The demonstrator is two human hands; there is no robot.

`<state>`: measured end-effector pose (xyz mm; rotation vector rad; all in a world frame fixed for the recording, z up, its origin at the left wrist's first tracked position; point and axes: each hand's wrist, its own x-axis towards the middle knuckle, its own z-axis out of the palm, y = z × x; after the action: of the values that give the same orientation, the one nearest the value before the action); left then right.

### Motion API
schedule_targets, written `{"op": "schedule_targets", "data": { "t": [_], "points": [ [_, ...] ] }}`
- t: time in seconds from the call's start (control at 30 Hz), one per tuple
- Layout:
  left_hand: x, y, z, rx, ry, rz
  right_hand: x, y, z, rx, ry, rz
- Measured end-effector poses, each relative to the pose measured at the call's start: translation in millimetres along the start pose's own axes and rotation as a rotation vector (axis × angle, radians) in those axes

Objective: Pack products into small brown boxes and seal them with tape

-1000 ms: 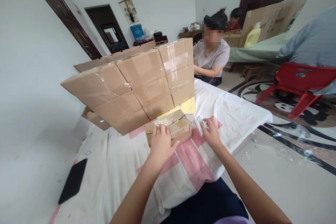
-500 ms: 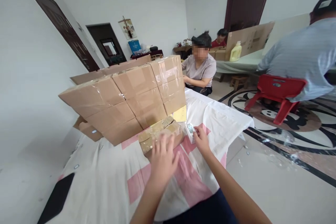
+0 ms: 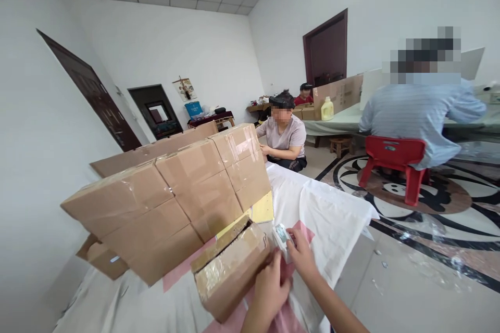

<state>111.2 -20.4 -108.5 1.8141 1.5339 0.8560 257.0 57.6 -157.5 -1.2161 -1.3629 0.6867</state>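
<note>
A small white box point(image 3: 279, 235) with a greenish picture on its top rests on the white-and-pink cloth. My right hand point(image 3: 302, 255) grips it along its right side, fingertips on the top edge. At the box's near left corner is my left hand point(image 3: 270, 285), fingers curled and the index fingertip against it; my fingers hide part of that end. Just to the left stands a taped brown cardboard box point(image 3: 234, 265), with a gap along its top flap. What is inside it cannot be seen.
Behind stands a wall of stacked cardboard boxes point(image 3: 199, 187), with a yellow sheet point(image 3: 262, 208) at its foot. Past the cloth point(image 3: 324, 208) a person point(image 3: 287, 138) crouches. Another sits on a red chair point(image 3: 394, 151) to the right. Plastic scraps lie on the floor.
My left hand has come down from over the cardboard box to the white box's near corner. My right hand stays at the white box. The camera has tilted up.
</note>
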Motion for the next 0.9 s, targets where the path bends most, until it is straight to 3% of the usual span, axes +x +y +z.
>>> {"op": "schedule_targets", "data": {
  "t": [0.13,0.33,0.53,0.73,0.9],
  "points": [
    [3,-6,0.2,-0.381,0.003,-0.117,0,-2,1,0.002,0.004,0.010],
    [13,-2,3.9,-0.509,-0.057,-0.164,0,-6,0,0.016,-0.001,0.022],
    [19,12,2.0,-0.775,-0.205,-0.460,-2,-7,-2,0.019,-0.029,0.040],
    [27,25,-10.9,-1.053,-0.197,-0.479,-4,-11,-3,0.028,-0.017,0.053],
    [36,20,-6.5,-1.265,-0.207,-0.546,-7,-5,0,0.045,-0.022,0.047]
  ]
}}
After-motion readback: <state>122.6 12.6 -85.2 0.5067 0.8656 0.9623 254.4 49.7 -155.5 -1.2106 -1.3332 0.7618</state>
